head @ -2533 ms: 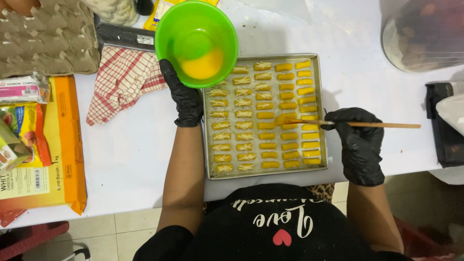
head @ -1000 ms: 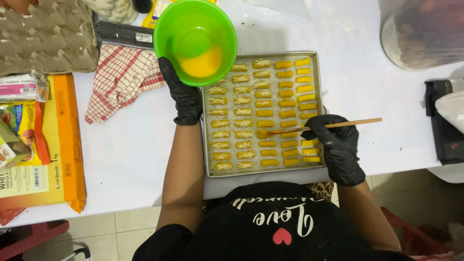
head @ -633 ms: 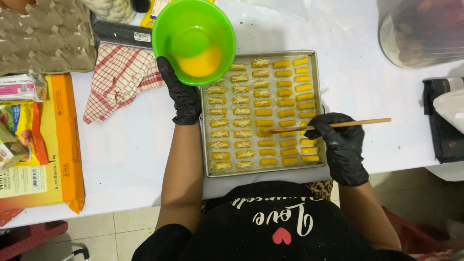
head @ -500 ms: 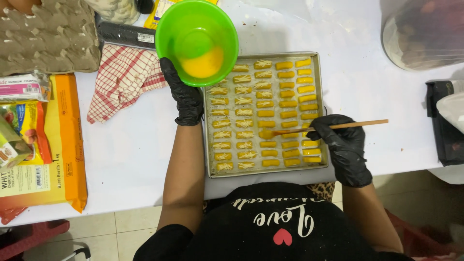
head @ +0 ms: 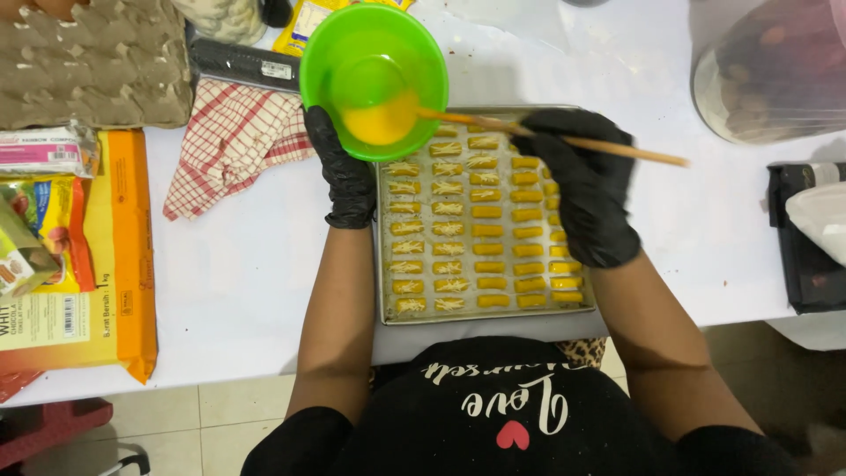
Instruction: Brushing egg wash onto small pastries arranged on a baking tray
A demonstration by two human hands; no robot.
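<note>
My left hand (head: 346, 176), in a black glove, holds a green plastic bowl (head: 373, 79) tilted over the far left corner of a metal baking tray (head: 385, 256). Yellow beaten egg pools in the bowl. My right hand (head: 585, 185), also gloved in black, grips a wooden-handled brush (head: 564, 139) whose tip dips into the egg. The tray carries rows of small rectangular pastries (head: 487, 229); the right columns look glossy yellow, the left ones paler with shreds on top.
A red-checked cloth (head: 231, 141) lies left of the tray. Further left are a cardboard egg tray (head: 92, 57), an orange bag (head: 106, 264) and other packets. A large clear jar (head: 775, 70) stands far right, a black device (head: 806, 238) at the right edge.
My right hand has lifted the brush off the pastries in the tray's middle and swung it up and left into the green bowl. The left hand keeps the bowl in place.
</note>
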